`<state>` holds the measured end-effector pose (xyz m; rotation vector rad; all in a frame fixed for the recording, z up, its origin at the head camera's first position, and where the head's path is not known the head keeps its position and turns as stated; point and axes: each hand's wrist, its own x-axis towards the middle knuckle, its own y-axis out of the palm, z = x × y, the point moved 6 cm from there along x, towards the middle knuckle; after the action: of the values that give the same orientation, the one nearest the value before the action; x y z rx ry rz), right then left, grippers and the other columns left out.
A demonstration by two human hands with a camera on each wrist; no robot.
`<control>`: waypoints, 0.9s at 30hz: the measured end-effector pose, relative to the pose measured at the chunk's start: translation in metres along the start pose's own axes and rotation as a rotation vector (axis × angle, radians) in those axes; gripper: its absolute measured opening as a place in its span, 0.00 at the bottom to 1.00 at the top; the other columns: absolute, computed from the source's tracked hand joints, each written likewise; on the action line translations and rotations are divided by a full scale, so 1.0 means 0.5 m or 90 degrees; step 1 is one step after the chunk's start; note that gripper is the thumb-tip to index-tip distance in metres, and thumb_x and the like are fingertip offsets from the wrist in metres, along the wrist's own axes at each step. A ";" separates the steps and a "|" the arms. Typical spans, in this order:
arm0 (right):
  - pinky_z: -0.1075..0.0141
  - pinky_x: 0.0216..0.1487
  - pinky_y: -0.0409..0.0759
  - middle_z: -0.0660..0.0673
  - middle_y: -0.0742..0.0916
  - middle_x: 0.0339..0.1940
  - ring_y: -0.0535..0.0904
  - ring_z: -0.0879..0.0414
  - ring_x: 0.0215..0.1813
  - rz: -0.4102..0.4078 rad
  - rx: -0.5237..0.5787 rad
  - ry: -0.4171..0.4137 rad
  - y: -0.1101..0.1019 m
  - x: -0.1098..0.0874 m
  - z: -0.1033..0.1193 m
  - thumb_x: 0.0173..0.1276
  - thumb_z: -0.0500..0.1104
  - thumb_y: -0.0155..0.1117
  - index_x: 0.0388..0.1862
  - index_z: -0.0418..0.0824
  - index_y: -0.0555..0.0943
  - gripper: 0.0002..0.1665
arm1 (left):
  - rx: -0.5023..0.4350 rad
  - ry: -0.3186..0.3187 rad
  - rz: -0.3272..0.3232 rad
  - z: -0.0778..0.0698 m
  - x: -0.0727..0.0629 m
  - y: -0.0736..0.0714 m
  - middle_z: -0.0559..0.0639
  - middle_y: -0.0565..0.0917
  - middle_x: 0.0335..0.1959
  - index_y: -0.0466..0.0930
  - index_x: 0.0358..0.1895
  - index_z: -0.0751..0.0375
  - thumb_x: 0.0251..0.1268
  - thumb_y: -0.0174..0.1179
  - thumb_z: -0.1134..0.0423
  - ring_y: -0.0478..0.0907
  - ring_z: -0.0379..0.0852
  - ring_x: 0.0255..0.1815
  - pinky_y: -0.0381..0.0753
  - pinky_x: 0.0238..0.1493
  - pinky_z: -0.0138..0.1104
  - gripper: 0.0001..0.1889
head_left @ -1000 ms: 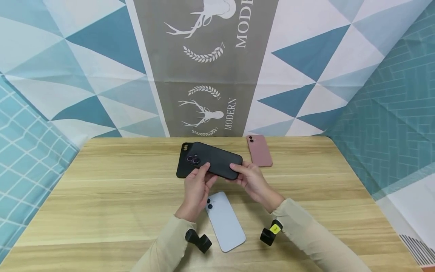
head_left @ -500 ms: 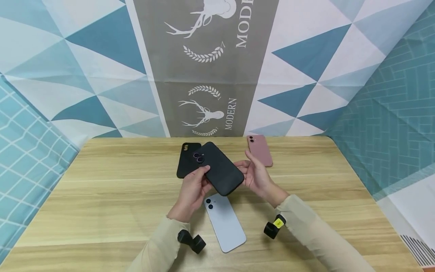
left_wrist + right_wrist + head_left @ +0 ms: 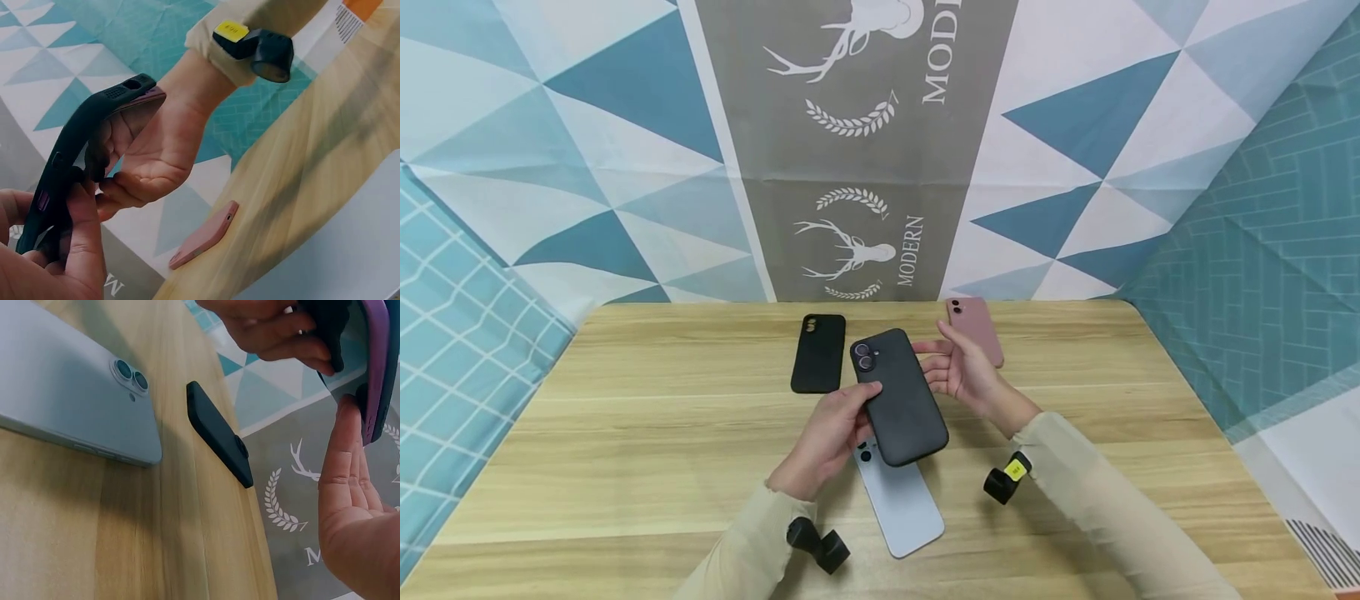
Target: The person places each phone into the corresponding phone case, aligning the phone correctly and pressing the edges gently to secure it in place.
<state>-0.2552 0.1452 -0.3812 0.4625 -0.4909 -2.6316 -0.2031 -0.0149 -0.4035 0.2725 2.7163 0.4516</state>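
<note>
A phone in a black case [image 3: 904,404] is in my left hand [image 3: 827,429], thumb on the back and fingers beneath. Its camera end points away and to the left. In the left wrist view, the pinkish rim of the phone [image 3: 156,94] shows along the black case [image 3: 94,115] at the port end. My right hand [image 3: 973,379] is beside the phone's right edge, thumb raised and fingers extended. In the right wrist view, the fingertips [image 3: 347,415] are right at the screen side, next to the purple edge [image 3: 377,369].
A pale blue-white phone [image 3: 902,512] lies below the held one and is partly covered by it. Further back on the wooden table [image 3: 662,433] lie a black phone case [image 3: 820,358] and, to the right, a pink phone [image 3: 973,325]. A patterned cloth [image 3: 850,150] hangs behind.
The right hand has let go of the cased phone and spread its fingers. The left hand has turned the phone from crosswise to more upright and brought it nearer, over the pale phone.
</note>
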 end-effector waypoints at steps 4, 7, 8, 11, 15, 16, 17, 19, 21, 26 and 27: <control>0.72 0.28 0.79 0.51 0.86 0.24 0.81 0.62 0.25 -0.003 -0.011 0.012 -0.003 0.002 0.001 0.74 0.61 0.39 0.40 0.43 0.77 0.26 | 0.044 -0.020 0.024 0.007 -0.007 0.005 0.42 0.82 0.22 0.79 0.39 0.67 0.66 0.53 0.59 0.74 0.32 0.21 0.74 0.25 0.21 0.13; 0.72 0.30 0.79 0.52 0.86 0.26 0.81 0.62 0.28 -0.012 -0.055 0.019 -0.006 0.003 0.002 0.73 0.61 0.43 0.40 0.43 0.75 0.24 | 0.060 -0.030 0.047 0.013 -0.009 0.009 0.42 0.83 0.23 0.80 0.40 0.68 0.66 0.53 0.59 0.78 0.31 0.25 0.79 0.29 0.22 0.14; 0.72 0.31 0.80 0.52 0.86 0.28 0.81 0.61 0.29 -0.013 -0.074 0.021 -0.006 0.003 0.002 0.72 0.60 0.44 0.40 0.43 0.75 0.23 | 0.063 -0.031 0.053 0.014 -0.010 0.011 0.42 0.84 0.24 0.80 0.42 0.69 0.66 0.53 0.59 0.80 0.31 0.27 0.80 0.31 0.22 0.14; 0.70 0.34 0.81 0.52 0.86 0.29 0.83 0.60 0.31 -0.012 -0.125 0.030 -0.005 0.004 0.001 0.71 0.58 0.47 0.37 0.45 0.77 0.20 | 0.070 -0.032 0.069 0.016 -0.011 0.015 0.41 0.85 0.25 0.80 0.43 0.70 0.66 0.53 0.59 0.82 0.31 0.28 0.81 0.32 0.23 0.15; 0.68 0.33 0.82 0.53 0.86 0.26 0.83 0.60 0.29 0.008 -0.181 0.032 -0.003 0.006 -0.002 0.70 0.52 0.51 0.32 0.46 0.81 0.15 | 0.080 -0.036 0.078 0.018 -0.011 0.017 0.40 0.84 0.22 0.81 0.38 0.66 0.66 0.53 0.59 0.80 0.31 0.25 0.80 0.30 0.23 0.13; 0.67 0.33 0.82 0.53 0.87 0.25 0.84 0.61 0.28 0.014 -0.195 0.031 -0.003 0.006 -0.003 0.69 0.50 0.52 0.32 0.46 0.82 0.14 | 0.084 -0.038 0.078 0.018 -0.010 0.017 0.40 0.83 0.21 0.81 0.37 0.65 0.66 0.53 0.58 0.80 0.31 0.24 0.79 0.29 0.23 0.12; 0.67 0.32 0.82 0.53 0.87 0.25 0.84 0.61 0.28 0.019 -0.207 0.032 -0.003 0.006 -0.004 0.69 0.48 0.52 0.32 0.46 0.82 0.12 | 0.087 -0.039 0.079 0.018 -0.010 0.016 0.40 0.83 0.21 0.81 0.36 0.64 0.66 0.53 0.58 0.79 0.31 0.23 0.78 0.29 0.23 0.12; 0.67 0.30 0.81 0.53 0.87 0.24 0.84 0.61 0.27 0.027 -0.222 0.036 -0.003 0.006 -0.007 0.68 0.45 0.53 0.33 0.45 0.82 0.11 | 0.094 -0.040 0.079 0.019 -0.009 0.016 0.39 0.83 0.19 0.81 0.35 0.63 0.66 0.53 0.58 0.79 0.31 0.22 0.78 0.28 0.23 0.12; 0.68 0.28 0.81 0.53 0.87 0.24 0.83 0.61 0.26 0.034 -0.234 0.040 -0.003 0.006 -0.009 0.68 0.43 0.54 0.34 0.44 0.82 0.09 | 0.101 -0.041 0.080 0.020 -0.008 0.014 0.39 0.83 0.19 0.81 0.34 0.62 0.66 0.53 0.57 0.78 0.31 0.21 0.77 0.28 0.24 0.12; 0.68 0.25 0.80 0.52 0.87 0.23 0.82 0.61 0.24 0.037 -0.240 0.049 -0.004 0.005 -0.009 0.68 0.44 0.54 0.35 0.45 0.83 0.10 | 0.109 -0.043 0.079 0.020 -0.005 0.012 0.38 0.82 0.18 0.82 0.32 0.60 0.66 0.53 0.56 0.78 0.31 0.22 0.76 0.27 0.24 0.13; 0.68 0.25 0.79 0.52 0.86 0.23 0.82 0.61 0.24 0.036 -0.238 0.050 -0.004 0.005 -0.009 0.69 0.45 0.53 0.34 0.45 0.83 0.11 | 0.109 -0.043 0.081 0.020 -0.004 0.012 0.39 0.82 0.19 0.82 0.33 0.61 0.66 0.53 0.56 0.78 0.32 0.22 0.76 0.27 0.24 0.13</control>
<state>-0.2563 0.1446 -0.3867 0.4207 0.0165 -2.5572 -0.1966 -0.0072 -0.4097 0.4987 2.6843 0.2392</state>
